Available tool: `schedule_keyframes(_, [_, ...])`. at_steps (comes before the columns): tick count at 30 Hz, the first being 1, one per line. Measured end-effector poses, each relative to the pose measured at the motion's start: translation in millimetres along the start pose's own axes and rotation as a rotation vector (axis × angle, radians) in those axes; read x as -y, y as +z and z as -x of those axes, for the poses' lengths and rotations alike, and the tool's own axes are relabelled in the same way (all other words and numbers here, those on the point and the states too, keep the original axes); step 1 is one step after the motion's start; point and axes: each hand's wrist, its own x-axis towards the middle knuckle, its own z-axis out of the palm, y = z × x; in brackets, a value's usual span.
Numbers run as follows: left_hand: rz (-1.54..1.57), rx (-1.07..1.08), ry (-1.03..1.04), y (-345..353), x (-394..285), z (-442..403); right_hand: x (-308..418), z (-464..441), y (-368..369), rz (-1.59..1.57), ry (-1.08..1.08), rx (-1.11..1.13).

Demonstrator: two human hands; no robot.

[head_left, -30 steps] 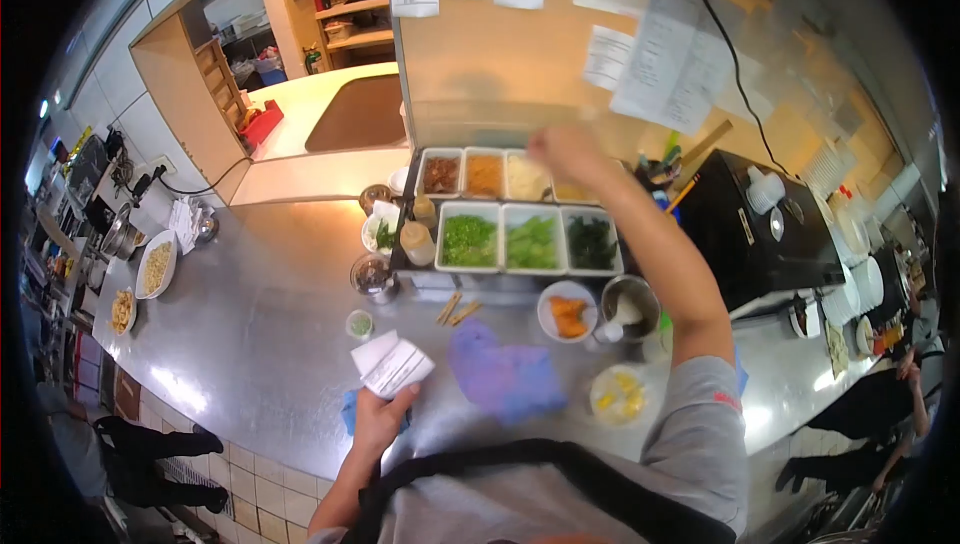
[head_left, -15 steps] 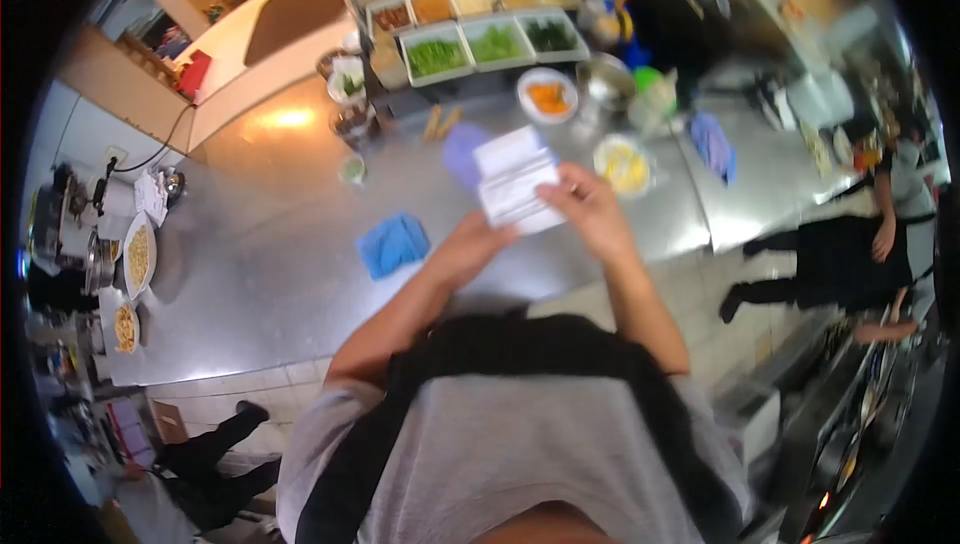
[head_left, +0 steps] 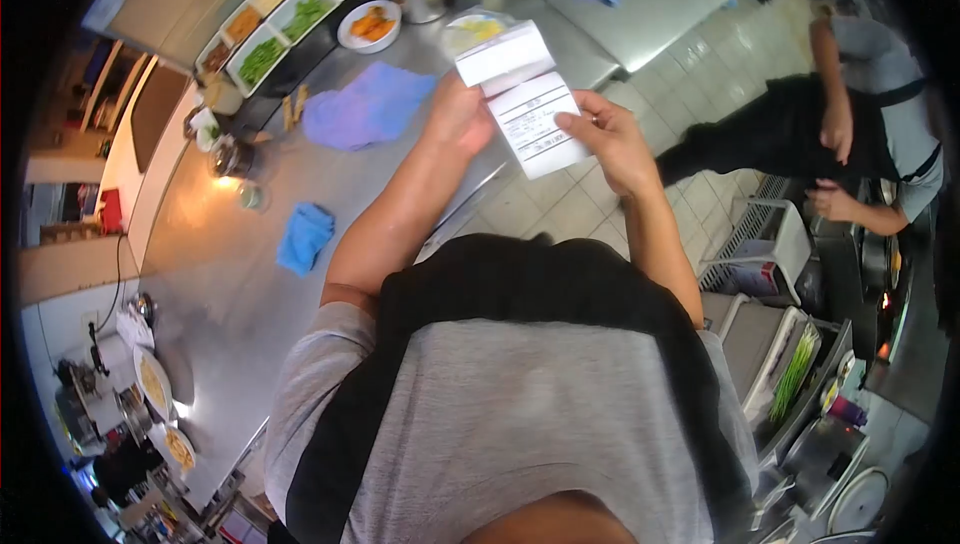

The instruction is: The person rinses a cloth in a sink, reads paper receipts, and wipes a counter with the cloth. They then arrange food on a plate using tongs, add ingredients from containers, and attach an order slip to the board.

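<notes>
- Both hands at the white paper slips w/ black print [head_left: 541, 127], held up in front of the torso; in view they cross the edge of the brushed-steel table [head_left: 225, 314] & the tiled floor [head_left: 530, 206].
- R hand [head_left: 612, 144]: fingers closed on the slips' right side, thumb flat on top of the print, rest partly behind the paper.
- L hand [head_left: 462, 119]: fingers curled in at the left edge, seem to pinch it; tips partly hidden, exact grip hard to tell.
- Upper panel tilts away from the lower; can't tell if it's a separate sheet or a fold. Lines show; wording too small to read.
- Progress, judging from now: slips are off the table, opened out, print toward the wearer. Not yet let go or set down.
- Nearest stuff: clear shallow dish w/ yellow pieces [head_left: 449, 40], partly behind the slips; crumpled pale-purple cloth [head_left: 365, 109], just left of the L hand.
- Further off, neither hand touching: folded bright-blue cloth [head_left: 305, 237], round white bowl [head_left: 372, 47] w/ orange food, round steel pot [head_left: 432, 6], chopped greens [head_left: 262, 62] in white rectangular trays.
- R side, well apart: co-worker in gray top & dark apron [head_left: 752, 129], own hands near the waist.
</notes>
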Motion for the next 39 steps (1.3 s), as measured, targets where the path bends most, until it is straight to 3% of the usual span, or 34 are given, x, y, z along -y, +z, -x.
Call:
schedule_keyframes(4, [-0.068,-0.032,-0.069,40.5,29.1,-33.1,5.8,1.9,-53.1,0.020,-0.024,-0.080])
schedule_keyframes(7, [0.018,-0.087,0.011,59.3,57.2,-63.0,5.7,2.7,-93.3,0.024,-0.025,-0.129])
schedule_keyframes(10, [0.116,0.041,0.028,67.7,64.7,-91.0,7.1,-0.9,-136.8,0.043,-0.018,-0.196])
schedule_keyframes(11, [0.081,-0.080,0.032,73.7,66.9,-100.7,7.1,-2.1,-150.4,0.048,-0.011,-0.222])
schedule_keyframes(14, [0.028,0.076,-0.089,75.1,78.6,-128.8,4.9,-10.7,-188.3,0.060,-0.062,-0.282])
schedule_keyframes(17, [-0.436,0.225,-0.170,101.2,99.9,-139.7,7.4,-20.4,-219.9,0.327,-0.061,-0.331])
schedule_keyframes(18, [-0.558,0.361,-0.277,107.8,104.8,-147.3,8.5,-21.9,-228.2,0.372,-0.056,-0.340])
schedule_keyframes(20, [-0.634,0.617,-0.288,118.4,123.5,-173.9,16.5,-19.9,-250.2,0.479,-0.038,-0.360])
schedule_keyframes(26, [-1.090,0.988,0.019,179.8,176.1,-244.2,34.2,-4.2,-320.6,0.414,0.013,-0.510])
schedule_keyframes(32, [-0.997,1.016,-0.027,240.6,263.0,-322.2,23.1,9.9,-428.9,-0.102,0.087,-0.561])
schedule_keyframes(37, [-0.957,0.965,-0.135,310.6,334.4,-384.5,41.4,5.2,-541.1,0.165,0.033,-0.676])
schedule_keyframes(39, [-0.963,0.990,-0.078,329.7,359.2,-413.9,54.1,-5.8,-588.2,0.272,0.044,-0.725])
